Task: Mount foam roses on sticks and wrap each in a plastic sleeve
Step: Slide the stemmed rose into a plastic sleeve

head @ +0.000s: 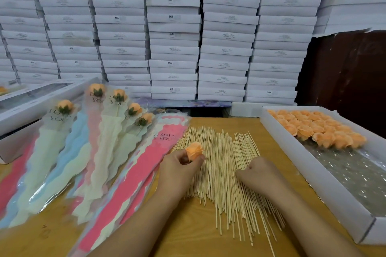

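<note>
Foam rose (194, 150): pinched in left hand (179, 168) fingers over the sticks (224, 173), which lie lengthwise away from the person on the counter (188, 236); right hand (258, 175), nearer them, curls fingers onto the pile, grip unclear.

Wooden table (194, 236). Bamboo sticks (225, 173) spread loose mid-table. Right: white tray (325, 190) of orange foam roses (317, 129). Left: fanned plastic sleeves (117, 190), five wrapped roses (117, 110) lying over them. Far left: white window boxes (31, 102).
</note>
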Demonstrator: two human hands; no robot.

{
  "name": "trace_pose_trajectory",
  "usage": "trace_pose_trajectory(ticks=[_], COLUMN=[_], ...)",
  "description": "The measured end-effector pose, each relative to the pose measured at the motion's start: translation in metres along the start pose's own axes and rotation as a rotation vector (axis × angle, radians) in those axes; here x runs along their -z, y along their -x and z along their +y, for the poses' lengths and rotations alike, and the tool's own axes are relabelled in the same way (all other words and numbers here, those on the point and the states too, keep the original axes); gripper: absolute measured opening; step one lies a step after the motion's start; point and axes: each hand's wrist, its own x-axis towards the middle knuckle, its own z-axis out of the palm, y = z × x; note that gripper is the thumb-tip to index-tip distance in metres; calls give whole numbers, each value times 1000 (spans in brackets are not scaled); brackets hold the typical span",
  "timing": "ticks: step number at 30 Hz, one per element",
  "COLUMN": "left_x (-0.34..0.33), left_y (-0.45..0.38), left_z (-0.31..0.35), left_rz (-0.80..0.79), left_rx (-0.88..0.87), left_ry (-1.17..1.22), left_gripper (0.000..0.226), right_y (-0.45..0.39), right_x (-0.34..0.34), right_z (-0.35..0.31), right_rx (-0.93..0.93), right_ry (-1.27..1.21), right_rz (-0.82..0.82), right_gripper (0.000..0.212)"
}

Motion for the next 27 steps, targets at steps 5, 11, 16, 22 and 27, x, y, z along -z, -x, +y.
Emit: trace_pose_trajectory(ticks=[5, 11, 16, 22, 27], left_x=[3, 10, 17, 22, 25], left_y=[0, -5, -13, -20, -23], left_z=[4, 9, 9, 9, 7], left_rz=[-17, -37, -68, -72, -27], left_rx=[127, 305, 393, 437, 464], left_ry=[112, 454, 699, 865, 982], left_gripper=[18, 19, 33, 46, 33], right_y=[-2, 3, 5, 15, 20], right_x=[10, 33, 45, 47, 50], right_z=[4, 3, 7, 16, 19], right_rx=[31, 90, 109, 123, 170], right_ry=[-78, -306, -419, -417, -300], right_rz=[22, 21, 34, -26, -20], right_gripper=[52, 26, 11, 11, 16])
